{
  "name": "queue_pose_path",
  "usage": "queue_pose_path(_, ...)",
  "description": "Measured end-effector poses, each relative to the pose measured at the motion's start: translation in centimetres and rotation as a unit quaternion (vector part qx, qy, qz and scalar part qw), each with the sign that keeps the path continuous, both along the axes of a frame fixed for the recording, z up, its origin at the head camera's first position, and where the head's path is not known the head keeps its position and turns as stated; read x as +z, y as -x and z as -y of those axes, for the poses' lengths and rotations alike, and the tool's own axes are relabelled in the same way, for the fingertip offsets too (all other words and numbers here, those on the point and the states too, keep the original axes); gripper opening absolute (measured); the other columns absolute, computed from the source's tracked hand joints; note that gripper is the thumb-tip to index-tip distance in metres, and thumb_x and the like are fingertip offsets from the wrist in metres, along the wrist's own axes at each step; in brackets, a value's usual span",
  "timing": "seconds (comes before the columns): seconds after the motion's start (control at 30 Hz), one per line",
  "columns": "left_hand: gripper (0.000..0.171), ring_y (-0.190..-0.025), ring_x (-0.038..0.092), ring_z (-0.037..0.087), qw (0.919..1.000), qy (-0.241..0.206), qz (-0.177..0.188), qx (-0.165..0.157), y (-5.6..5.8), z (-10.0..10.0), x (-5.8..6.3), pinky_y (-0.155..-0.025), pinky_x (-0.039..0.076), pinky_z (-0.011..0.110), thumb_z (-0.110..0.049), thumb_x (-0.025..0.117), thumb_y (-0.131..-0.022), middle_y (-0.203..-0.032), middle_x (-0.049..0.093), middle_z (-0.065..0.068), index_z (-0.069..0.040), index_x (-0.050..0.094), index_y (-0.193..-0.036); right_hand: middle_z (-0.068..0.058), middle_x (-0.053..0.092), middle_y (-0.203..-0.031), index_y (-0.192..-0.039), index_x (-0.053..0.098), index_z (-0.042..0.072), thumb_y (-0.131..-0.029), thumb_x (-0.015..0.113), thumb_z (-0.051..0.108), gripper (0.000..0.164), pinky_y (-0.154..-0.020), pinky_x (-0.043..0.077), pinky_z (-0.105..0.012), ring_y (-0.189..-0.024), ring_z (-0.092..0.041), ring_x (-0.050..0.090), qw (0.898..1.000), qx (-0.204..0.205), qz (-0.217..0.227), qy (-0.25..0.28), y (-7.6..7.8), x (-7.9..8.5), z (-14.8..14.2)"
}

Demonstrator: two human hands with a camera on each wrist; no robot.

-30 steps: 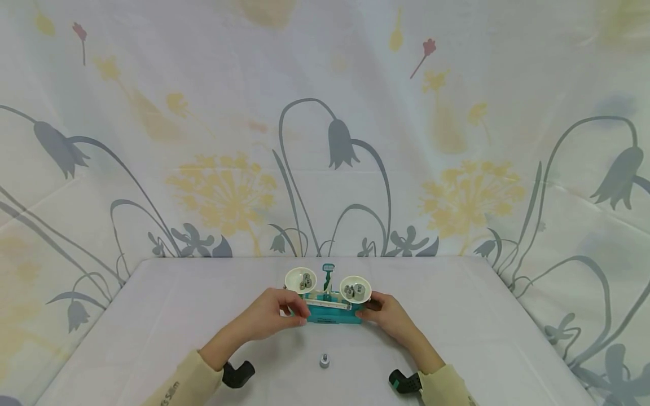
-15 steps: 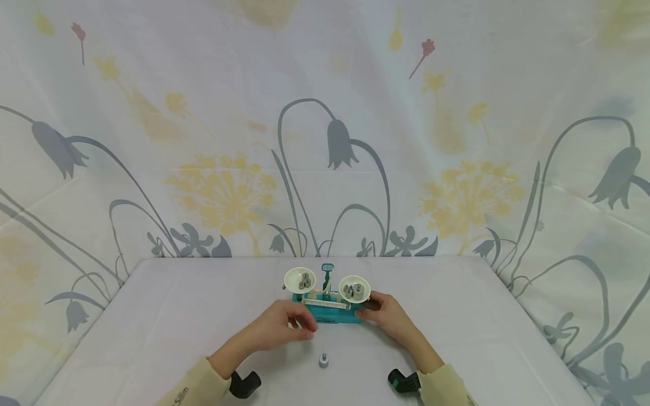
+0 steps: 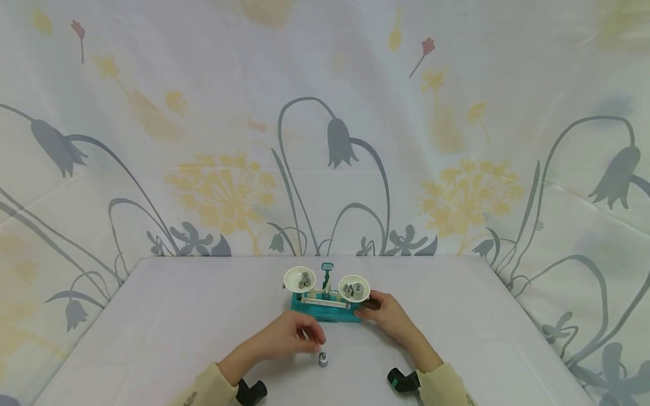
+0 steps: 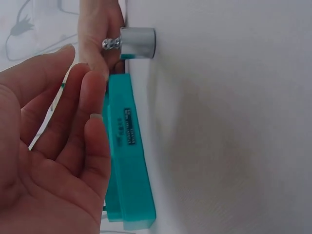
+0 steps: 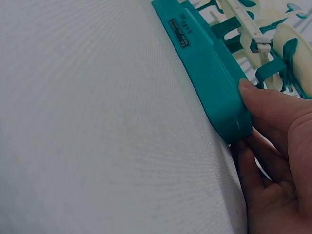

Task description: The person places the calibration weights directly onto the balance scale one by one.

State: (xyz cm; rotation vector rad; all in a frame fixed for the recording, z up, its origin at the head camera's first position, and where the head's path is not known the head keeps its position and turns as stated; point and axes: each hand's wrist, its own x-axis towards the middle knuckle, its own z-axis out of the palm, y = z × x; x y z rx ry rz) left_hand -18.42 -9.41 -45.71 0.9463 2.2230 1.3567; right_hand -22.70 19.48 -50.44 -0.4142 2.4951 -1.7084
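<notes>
A teal balance scale (image 3: 325,314) with two white pans stands on the white table. Small metal weights sit in its left pan (image 3: 293,280) and right pan (image 3: 346,280). My right hand (image 3: 388,318) grips the right end of the base; in the right wrist view the thumb (image 5: 265,100) lies on its front side and the fingers reach around the end. Nearer to me, a single silver weight (image 3: 323,361) with a knob stands upright on the table. My left hand (image 3: 291,337), fingers loosely bent and holding nothing, hovers just left of that weight (image 4: 138,43).
A patterned floral cloth (image 3: 325,169) hangs behind the white table (image 3: 203,299). Black wrist-worn devices (image 3: 252,391) show beneath both wrists. The scale's upright pointer (image 3: 327,275) rises between the pans.
My left hand has moved away from the scale's left front, toward me and to the right, down to the single weight. The right hand stays on the scale's base.
</notes>
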Motion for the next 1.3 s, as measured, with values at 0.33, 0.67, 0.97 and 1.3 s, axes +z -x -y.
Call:
queue_pose_path(0.33, 0.014, -0.085, 0.064, 0.008, 0.9992, -0.009, 0.036, -0.015, -0.6, -0.5, -0.7, -0.075, 0.052, 0.024, -0.006, 0.077, -0.085, -0.094, 0.072, 0.0, -0.01, 0.075, -0.099, -0.014, 0.066, -0.123, -0.131, 0.06, -0.004, -0.083, 0.081, 0.017, 0.057, -0.092, 0.049, -0.027, -0.116, -0.029, 0.062, 1.0, -0.003, 0.002, 0.004, 0.0, 0.0, 0.0)
queue_pose_path(0.67, 0.016, -0.084, 0.064, 0.006, 0.9989, -0.001, 0.041, -0.024, -0.6, -0.4, -1.5, -0.071, 0.049, 0.022, -0.006, 0.078, -0.084, -0.094, 0.072, -0.002, -0.008, 0.076, -0.099, -0.017, 0.066, -0.124, -0.131, 0.06, -0.006, -0.083, 0.081, 0.017, 0.057, -0.096, 0.049, -0.039, -0.117, -0.032, 0.062, 1.0, -0.008, -0.005, -0.007, -0.1, 0.2, 0.0)
queue_pose_path(0.97, 0.017, -0.083, 0.064, 0.006, 0.9973, 0.007, 0.064, -0.035, -0.6, -0.4, -1.6, -0.074, 0.051, 0.021, -0.002, 0.077, -0.084, -0.092, 0.071, -0.007, -0.008, 0.077, -0.099, -0.017, 0.065, -0.126, -0.132, 0.059, -0.005, -0.082, 0.082, 0.017, 0.059, -0.099, 0.047, -0.045, -0.119, -0.033, 0.06, 1.0, -0.007, 0.003, 0.005, 0.0, 0.0, 0.1)
queue_pose_path(1.3, 0.018, -0.081, 0.063, 0.006, 0.9973, 0.011, 0.064, -0.034, -0.6, -0.4, -1.6, -0.074, 0.051, 0.021, -0.001, 0.078, -0.083, -0.09, 0.071, -0.007, -0.009, 0.076, -0.098, -0.017, 0.065, -0.126, -0.131, 0.059, -0.005, -0.082, 0.082, 0.017, 0.059, -0.099, 0.046, -0.046, -0.119, -0.033, 0.06, 1.0, -0.002, 0.0, 0.006, 0.1, 0.0, 0.1)
